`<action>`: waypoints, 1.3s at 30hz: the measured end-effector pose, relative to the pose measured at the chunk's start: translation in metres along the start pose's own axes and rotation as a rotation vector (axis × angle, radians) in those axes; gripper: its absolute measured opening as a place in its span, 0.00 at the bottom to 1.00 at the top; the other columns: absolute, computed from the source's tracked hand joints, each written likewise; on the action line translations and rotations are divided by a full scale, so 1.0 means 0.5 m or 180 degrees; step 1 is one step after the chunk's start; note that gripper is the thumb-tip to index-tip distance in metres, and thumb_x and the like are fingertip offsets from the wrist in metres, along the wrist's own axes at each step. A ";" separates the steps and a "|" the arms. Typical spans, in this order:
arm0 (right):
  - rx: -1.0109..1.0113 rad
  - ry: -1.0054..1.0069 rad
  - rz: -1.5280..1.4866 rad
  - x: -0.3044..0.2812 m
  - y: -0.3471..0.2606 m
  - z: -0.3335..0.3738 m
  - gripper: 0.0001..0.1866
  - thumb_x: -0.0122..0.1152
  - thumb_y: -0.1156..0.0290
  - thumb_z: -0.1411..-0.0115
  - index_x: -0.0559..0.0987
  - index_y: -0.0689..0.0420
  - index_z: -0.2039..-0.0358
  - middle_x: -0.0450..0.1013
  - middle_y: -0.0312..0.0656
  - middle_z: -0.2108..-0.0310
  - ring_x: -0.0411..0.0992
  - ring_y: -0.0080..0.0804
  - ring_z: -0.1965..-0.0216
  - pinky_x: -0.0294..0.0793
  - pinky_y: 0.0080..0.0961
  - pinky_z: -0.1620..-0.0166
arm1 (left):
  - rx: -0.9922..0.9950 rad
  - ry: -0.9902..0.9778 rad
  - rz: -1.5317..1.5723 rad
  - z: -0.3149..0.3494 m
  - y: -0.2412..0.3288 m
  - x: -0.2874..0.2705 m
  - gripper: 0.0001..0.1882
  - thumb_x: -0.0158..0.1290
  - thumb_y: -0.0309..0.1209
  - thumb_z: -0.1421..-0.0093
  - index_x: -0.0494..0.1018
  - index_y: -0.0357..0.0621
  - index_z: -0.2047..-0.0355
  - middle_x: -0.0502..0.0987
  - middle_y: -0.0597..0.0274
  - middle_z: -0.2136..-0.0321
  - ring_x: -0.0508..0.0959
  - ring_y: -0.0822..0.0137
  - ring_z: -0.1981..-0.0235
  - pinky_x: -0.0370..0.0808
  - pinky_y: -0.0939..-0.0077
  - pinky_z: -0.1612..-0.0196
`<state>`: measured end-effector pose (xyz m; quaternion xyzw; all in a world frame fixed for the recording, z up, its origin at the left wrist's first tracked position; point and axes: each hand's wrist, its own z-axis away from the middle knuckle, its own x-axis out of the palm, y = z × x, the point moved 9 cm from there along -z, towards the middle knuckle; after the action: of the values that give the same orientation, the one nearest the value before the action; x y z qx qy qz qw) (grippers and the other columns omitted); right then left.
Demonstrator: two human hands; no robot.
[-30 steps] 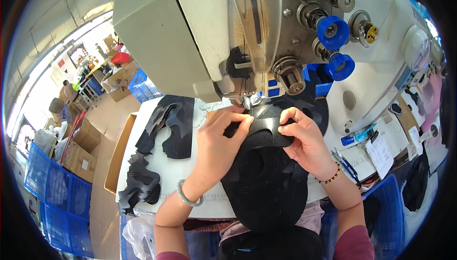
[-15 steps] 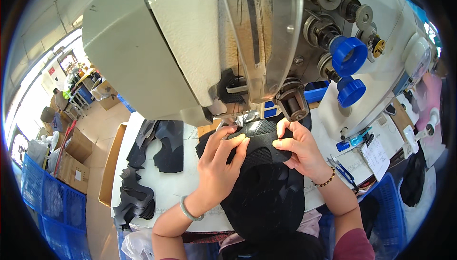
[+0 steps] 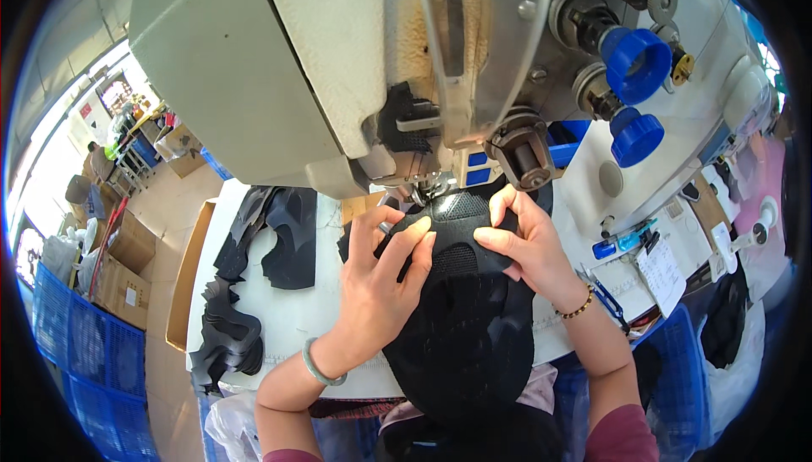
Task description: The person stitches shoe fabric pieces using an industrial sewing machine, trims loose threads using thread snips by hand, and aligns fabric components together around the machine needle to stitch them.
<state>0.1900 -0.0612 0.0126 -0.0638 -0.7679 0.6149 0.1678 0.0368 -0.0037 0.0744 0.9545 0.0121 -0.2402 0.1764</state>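
A black mesh shoe upper [image 3: 461, 343] lies under the needle area [image 3: 425, 191] of a sewing machine [image 3: 228, 81] and drapes toward me over the table's near edge. My left hand [image 3: 376, 284] presses the upper's left side near the presser foot, thumb and fingertips drawn together on the fabric. At the right side my right hand [image 3: 534, 250] pinches the upper between thumb and bent forefinger, its other fingers partly beneath it. Both hands are closed on the same piece, just in front of the needle. The exact stitching point is hard to make out.
Cut black pieces [image 3: 292, 242] and a stack of curved ones [image 3: 227, 331] lie on the white table's left. Tweezers [image 3: 605, 297], a paper sheet [image 3: 661, 274] and a blue tool [image 3: 624, 246] sit right. Blue thread knobs [image 3: 636, 64] jut overhead. Cardboard boxes and blue crates stand left.
The whole view has shifted slightly, with the machine's needle area higher in the picture. Both hands keep their hold beside the needle; the left fingers have eased a little apart.
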 end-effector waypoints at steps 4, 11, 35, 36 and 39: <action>-0.0158 -0.0018 0.0335 -0.003 -0.028 -0.006 0.14 0.63 0.71 0.43 0.63 0.53 0.68 0.60 0.26 0.76 0.55 0.07 0.85 0.51 0.08 0.84 | 0.0253 -0.0046 -0.0250 0.001 0.011 -0.003 0.11 0.62 0.22 0.51 0.77 0.41 0.66 0.70 0.57 0.63 0.70 0.68 0.77 0.69 0.76 0.76; -0.0049 -0.0024 -0.0051 -0.006 -0.003 -0.004 0.14 0.62 0.75 0.44 0.62 0.52 0.70 0.61 0.27 0.75 0.58 0.07 0.82 0.54 0.08 0.81 | 0.0622 0.0120 -0.0423 0.005 0.023 0.001 0.12 0.62 0.20 0.53 0.78 0.40 0.66 0.71 0.58 0.62 0.66 0.74 0.82 0.66 0.79 0.79; -0.0309 0.1027 -0.1518 0.109 0.048 0.071 0.10 0.50 0.73 0.34 0.62 0.56 0.56 0.67 0.36 0.77 0.58 0.14 0.90 0.55 0.10 0.86 | 0.1418 -0.0625 -0.1061 0.020 0.076 0.042 0.23 0.52 0.25 0.53 0.73 0.32 0.54 0.73 0.55 0.55 0.74 0.57 0.51 0.72 0.66 0.47; -0.0323 0.1038 -0.1517 0.107 0.029 0.091 0.10 0.50 0.73 0.34 0.62 0.56 0.56 0.67 0.36 0.77 0.58 0.14 0.90 0.55 0.10 0.86 | 0.1466 -0.0604 -0.0986 0.021 0.072 0.036 0.23 0.52 0.25 0.54 0.74 0.33 0.55 0.74 0.56 0.55 0.75 0.59 0.52 0.73 0.67 0.47; 0.0674 -0.0511 -0.1561 0.161 -0.012 0.166 0.18 0.48 0.73 0.34 0.59 0.59 0.45 0.71 0.43 0.73 0.67 0.18 0.86 0.62 0.10 0.83 | 0.1568 -0.0597 -0.0907 0.017 0.062 0.025 0.24 0.53 0.24 0.56 0.76 0.35 0.55 0.75 0.58 0.57 0.76 0.61 0.53 0.74 0.68 0.47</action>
<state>0.0875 -0.1145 0.0172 0.1908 -0.7027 0.6358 0.2559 0.0473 -0.0365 0.0718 0.9309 0.0709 -0.3453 -0.0956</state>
